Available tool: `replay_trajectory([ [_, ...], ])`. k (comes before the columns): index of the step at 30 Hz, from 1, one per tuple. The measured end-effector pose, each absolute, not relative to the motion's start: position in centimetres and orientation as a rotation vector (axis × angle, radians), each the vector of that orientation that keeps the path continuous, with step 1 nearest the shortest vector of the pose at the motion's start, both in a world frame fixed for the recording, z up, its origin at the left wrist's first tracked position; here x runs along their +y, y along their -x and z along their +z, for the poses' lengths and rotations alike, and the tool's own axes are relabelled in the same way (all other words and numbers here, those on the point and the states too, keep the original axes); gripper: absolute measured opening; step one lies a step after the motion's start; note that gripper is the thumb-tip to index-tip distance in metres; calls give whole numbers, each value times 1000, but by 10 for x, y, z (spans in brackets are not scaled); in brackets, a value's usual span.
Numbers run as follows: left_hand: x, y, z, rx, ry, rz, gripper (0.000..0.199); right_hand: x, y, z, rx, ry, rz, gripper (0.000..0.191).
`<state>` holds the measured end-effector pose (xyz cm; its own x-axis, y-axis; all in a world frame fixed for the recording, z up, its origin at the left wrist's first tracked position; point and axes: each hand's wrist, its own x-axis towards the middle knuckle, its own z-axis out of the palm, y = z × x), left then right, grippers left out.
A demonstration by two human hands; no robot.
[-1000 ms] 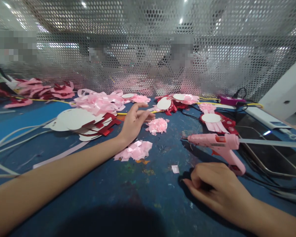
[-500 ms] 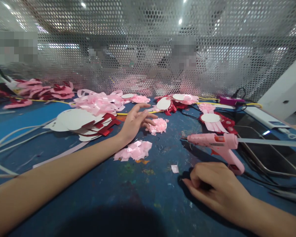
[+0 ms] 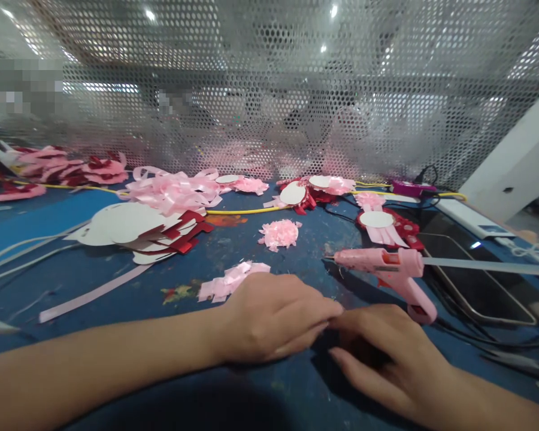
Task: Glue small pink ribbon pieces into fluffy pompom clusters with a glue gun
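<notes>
In the head view, taken as a clock face with twelve at the top, the person's left hand (image 3: 273, 317) lies at six o'clock, back upward, its fingers close together. They reach the curled fingers of the right hand (image 3: 399, 353), at about four o'clock, whose thumb stands apart from them. The fingertips overlap in view, so one cannot tell whether either hand is released or grasping something small.

Just beyond the left hand, at seven o'clock, a pink ribbon cluster (image 3: 233, 280) rests on the blue tabletop (image 3: 308, 263), partly hidden by that hand. A round pink rosette (image 3: 281, 234) sits near the centre. Between three and four o'clock, just beyond the right hand, a pink glue gun (image 3: 402, 269) lies with its nozzle toward nine and a translucent glue stick (image 3: 489, 264) in its rear.

Fanned white card shapes (image 3: 121, 224) lie at nine o'clock, against a heap of pink ribbon (image 3: 173, 188). A red-and-pink rosette with a white oval (image 3: 377, 219) is at three; a perforated screen (image 3: 269, 78) stands at twelve.
</notes>
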<state>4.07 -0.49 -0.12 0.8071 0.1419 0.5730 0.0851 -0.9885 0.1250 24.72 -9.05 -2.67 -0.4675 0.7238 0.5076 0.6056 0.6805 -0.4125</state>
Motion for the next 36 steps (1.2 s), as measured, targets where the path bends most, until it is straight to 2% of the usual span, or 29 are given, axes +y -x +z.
replay_trajectory([
  [6,-5,-39,-5,196,-2940,989,36,-91,-248,-28,-2241,1003,149,41],
  [14,-5,-35,-1,74,-2831,867,41,-93,-251,-23,-2316,845,213,49],
  [23,-7,-37,-3,-53,-2741,975,26,-94,-247,-19,-2305,792,59,38],
  [30,-17,-39,-1,-65,-2587,963,24,-99,-246,-11,-2410,772,-73,26],
  [36,-23,-36,1,-106,-2510,968,23,-97,-247,-12,-2528,692,9,30],
])
